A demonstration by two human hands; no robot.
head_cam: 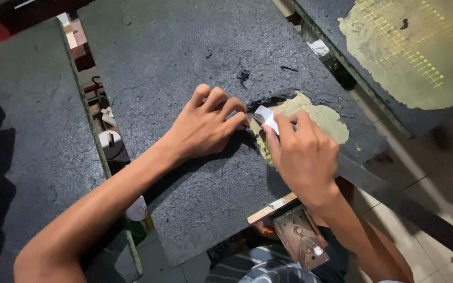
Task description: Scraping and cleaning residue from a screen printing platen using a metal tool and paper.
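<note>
the right hand pinches a small white scraper between thumb and curled fingers; the grip is closed tight around it. only the scraper's upper end shows above the fingers, the rest is hidden in the fist. its long axis runs on a diagonal, from lower right inside the hand to upper left, and the free end points up and left toward the dark torn edge of the coating. that end sits right at the border of the bare yellow-green patch on the dark board.

the left hand lies palm down on the board, holding nothing, fingers bent and pressed to the surface. its fingertips are just beside the scraper's tip, on its left; whether they touch it i cannot tell.

black flakes lie on the board above the hands. a second board with a larger bare patch stands at upper right, and a third board at left.
</note>
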